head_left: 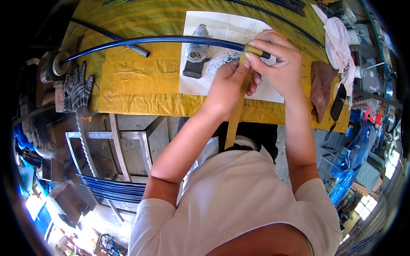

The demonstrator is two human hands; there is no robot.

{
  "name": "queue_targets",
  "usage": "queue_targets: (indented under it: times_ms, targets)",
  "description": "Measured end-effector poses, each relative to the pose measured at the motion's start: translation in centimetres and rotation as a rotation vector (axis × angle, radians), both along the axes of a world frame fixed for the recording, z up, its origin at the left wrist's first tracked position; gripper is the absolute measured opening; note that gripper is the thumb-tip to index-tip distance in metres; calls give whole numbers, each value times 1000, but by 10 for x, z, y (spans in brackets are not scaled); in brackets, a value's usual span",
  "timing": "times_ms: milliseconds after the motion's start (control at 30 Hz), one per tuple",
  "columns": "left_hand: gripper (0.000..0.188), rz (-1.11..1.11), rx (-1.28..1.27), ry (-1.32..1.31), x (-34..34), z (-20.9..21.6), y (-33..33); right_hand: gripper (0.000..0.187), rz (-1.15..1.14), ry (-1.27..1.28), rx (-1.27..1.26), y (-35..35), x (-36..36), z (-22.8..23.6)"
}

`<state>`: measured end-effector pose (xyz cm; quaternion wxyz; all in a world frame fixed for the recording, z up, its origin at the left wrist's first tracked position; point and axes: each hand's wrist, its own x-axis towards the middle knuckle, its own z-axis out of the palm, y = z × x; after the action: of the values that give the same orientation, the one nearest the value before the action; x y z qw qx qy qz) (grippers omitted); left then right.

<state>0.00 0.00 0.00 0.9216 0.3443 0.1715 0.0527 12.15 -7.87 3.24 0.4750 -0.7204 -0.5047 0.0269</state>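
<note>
1. Yellow-covered table [141, 72]: dark rod [171, 39] spans from left edge toward right.
2. Left hand [228, 81] pinches a yellow strip [235, 121] hanging past the near edge; right hand [279, 55] holds it at the rod's end.
3. Uneven pulling could skew the strip.

Cluttered workshop, long yellow-sheeted workbench [136, 70], bare grey square-tube metal frame [128, 135], stacked thin glossy dark rods [117, 189], grey patterned knitted glove [77, 89], crumpled blue plastic [344, 173]

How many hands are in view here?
2: the left hand pinches the yellow strip below the dark blue rod; the right hand holds the rod's right end.
</note>
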Motion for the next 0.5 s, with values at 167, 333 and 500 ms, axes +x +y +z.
queue_targets:
  times_ms: [167,333,500]
  targets:
    - [22,28,0,14,-3,0,4,19,29,-4,-1,5,-2,1]
    - [22,30,16,15,-2,2,2,19,22,-37,-41,2,0,0]
    - [22,28,13,-5,1,3,-3,19,1,-13,-36,-4,2,0]
